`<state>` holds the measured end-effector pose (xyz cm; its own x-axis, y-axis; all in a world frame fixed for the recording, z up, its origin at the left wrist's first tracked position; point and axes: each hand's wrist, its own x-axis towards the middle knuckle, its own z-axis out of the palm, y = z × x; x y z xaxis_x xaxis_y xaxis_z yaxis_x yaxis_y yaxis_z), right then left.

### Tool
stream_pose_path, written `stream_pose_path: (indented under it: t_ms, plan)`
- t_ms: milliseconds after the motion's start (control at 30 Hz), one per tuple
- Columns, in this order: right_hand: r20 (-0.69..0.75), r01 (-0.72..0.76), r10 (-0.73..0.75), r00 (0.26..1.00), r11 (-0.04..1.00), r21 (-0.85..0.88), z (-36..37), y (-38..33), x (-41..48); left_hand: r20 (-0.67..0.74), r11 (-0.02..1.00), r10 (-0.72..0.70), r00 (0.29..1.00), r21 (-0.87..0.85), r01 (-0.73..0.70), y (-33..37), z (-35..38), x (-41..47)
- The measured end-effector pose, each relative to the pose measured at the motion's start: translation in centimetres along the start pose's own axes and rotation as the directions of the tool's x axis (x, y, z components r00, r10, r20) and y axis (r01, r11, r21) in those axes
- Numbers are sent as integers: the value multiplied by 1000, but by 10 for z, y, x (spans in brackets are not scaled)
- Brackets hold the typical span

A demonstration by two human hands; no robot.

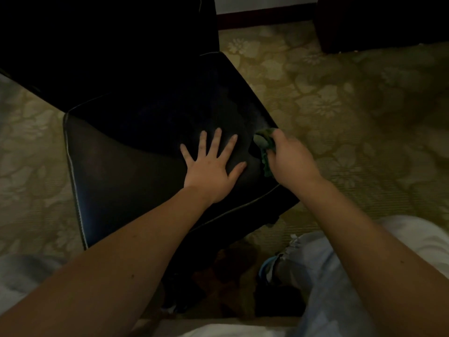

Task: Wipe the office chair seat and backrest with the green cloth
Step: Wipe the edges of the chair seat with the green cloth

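Pretty dim shot, looking straight down at a black leather office chair seat (136, 161) with light piping along its edges, turned so one corner points toward the camera. The left hand (211, 164) is pressed flat on the seat with all five fingers spread wide, palm down, holding nothing. The right hand (290, 156) is curled closed around the green cloth (263, 144), which is bunched up in the fist with a scrunched lump poking out past the fingers and a bit more hanging below the palm. That cloth sits right at the seat's right-hand edge, just beside the left hand's thumb and fingertips but not touching them; can't really tell whether the fabric is pressing on the leather or just over it. The backrest (104, 45) is the big dark mass at the top left, basically lost in shadow so no detail there. Underneath everything is a yellowish carpet (340, 98) with a floral pattern. At the bottom right you can see the person's light blue jeans (323, 268) with a frayed rip at the knee.
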<state>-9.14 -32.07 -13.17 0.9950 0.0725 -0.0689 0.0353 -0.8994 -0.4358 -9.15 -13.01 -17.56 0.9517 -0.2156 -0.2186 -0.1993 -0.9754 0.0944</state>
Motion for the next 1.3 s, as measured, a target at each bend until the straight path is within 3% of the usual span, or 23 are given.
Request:
stream_pose_path:
  t_ms: [267, 533, 800, 1133, 1300]
  plan:
    - [15, -97, 100, 995, 985, -141, 14, 0, -14, -8, 1000, -2, 1000, 15, 2, 1, 0, 0]
    - [-38, 4, -3, 999, 1000, 31, 3, 10, -5, -19, 1000, -18, 1000, 17, 19, 3, 2, 4]
    - [17, -119, 122, 992, 986, -113, 14, 11, -16, -21, 1000, -13, 1000, 5, 13, 3, 1, 5]
    - [-36, -25, 28, 999, 997, 77, 4, 19, -1, -13, 1000, -30, 999, -9, 30, 7, 0, 7]
    - [-71, -77, 79, 994, 996, 33, 10, 19, -13, -11, 998, -57, 998, 5, 57, 9, 2, 11]
